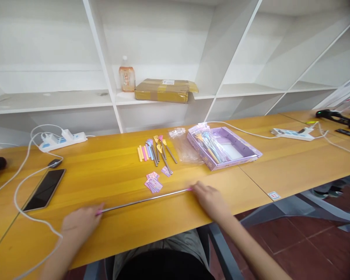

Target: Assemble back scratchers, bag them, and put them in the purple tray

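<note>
Over the near tabletop [151, 223], a skinny silver rod [146, 200] runs pretty much left to right, left hand [83, 223] and right hand [210, 199] each pinching one pink end [99, 212].

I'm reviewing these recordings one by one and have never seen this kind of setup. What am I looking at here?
There is no machine here, only a person's bare hands. The single picture comes from a camera worn on the head, looking forward and down. The left hand and right hand each hold one pink-tipped end of a thin metal rod, stretched between them above a wooden desk. Farther back lie hand-shaped back scratchers, short coloured sticks, small printed cards and an open purple box with bagged scratchers. A smartphone lies at the left. The hands are slightly blurred.
</note>
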`<act>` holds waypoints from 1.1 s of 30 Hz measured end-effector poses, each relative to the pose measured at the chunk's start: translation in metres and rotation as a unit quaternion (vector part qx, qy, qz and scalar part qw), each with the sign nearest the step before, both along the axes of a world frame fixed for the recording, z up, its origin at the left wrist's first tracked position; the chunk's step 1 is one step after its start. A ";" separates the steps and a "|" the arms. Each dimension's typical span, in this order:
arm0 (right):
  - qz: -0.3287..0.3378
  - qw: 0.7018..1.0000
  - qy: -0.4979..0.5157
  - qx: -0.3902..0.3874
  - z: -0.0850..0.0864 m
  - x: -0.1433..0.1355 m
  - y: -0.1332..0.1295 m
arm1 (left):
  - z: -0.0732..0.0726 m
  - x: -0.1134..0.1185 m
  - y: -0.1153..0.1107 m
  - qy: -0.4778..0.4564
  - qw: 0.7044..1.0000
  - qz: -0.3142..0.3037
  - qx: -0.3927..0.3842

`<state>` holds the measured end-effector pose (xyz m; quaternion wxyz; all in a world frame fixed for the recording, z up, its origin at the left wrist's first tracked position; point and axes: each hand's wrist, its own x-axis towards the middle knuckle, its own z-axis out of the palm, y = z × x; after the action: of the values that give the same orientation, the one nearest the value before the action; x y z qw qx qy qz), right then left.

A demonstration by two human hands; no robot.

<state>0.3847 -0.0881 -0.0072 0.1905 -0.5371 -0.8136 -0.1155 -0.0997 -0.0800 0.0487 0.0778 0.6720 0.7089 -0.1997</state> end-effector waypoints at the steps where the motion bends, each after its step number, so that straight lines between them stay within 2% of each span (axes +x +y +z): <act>1: -0.025 1.000 0.005 0.013 -0.001 0.027 0.003 | -0.002 -0.022 0.001 0.021 1.000 0.009 0.019; 3: -0.020 1.000 0.015 0.017 -0.005 0.067 0.007 | -0.007 -0.053 0.000 0.019 0.999 -0.019 0.018; 6: -0.059 0.998 0.028 0.011 -0.013 0.087 0.006 | -0.016 -0.062 -0.006 0.029 0.998 -0.006 0.049; 10: -0.116 0.991 0.067 0.016 -0.019 0.070 -0.001 | -0.021 -0.050 -0.011 0.005 0.996 0.026 0.090; 17: -0.133 0.984 0.116 0.032 -0.022 0.062 -0.009 | -0.016 -0.046 -0.012 0.016 0.993 0.037 0.110; 20: -0.138 0.984 0.103 0.047 -0.025 0.061 -0.013 | -0.018 -0.048 -0.013 0.018 0.992 0.031 0.118; 24: -0.136 0.987 0.039 0.071 -0.028 0.059 -0.018 | -0.020 -0.049 -0.013 0.008 0.993 0.019 0.114; 28: -0.105 0.990 -0.016 0.087 -0.025 0.062 -0.022 | -0.012 -0.043 -0.016 0.030 0.992 0.017 0.118; 33: -0.087 0.991 -0.029 0.101 -0.023 0.057 -0.028 | 0.003 -0.019 -0.027 0.019 0.999 0.008 0.050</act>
<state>0.4417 -0.1162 -0.0302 0.2091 -0.5807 -0.7529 -0.2286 -0.1190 -0.1065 0.0514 0.0324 0.6654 0.7247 -0.1764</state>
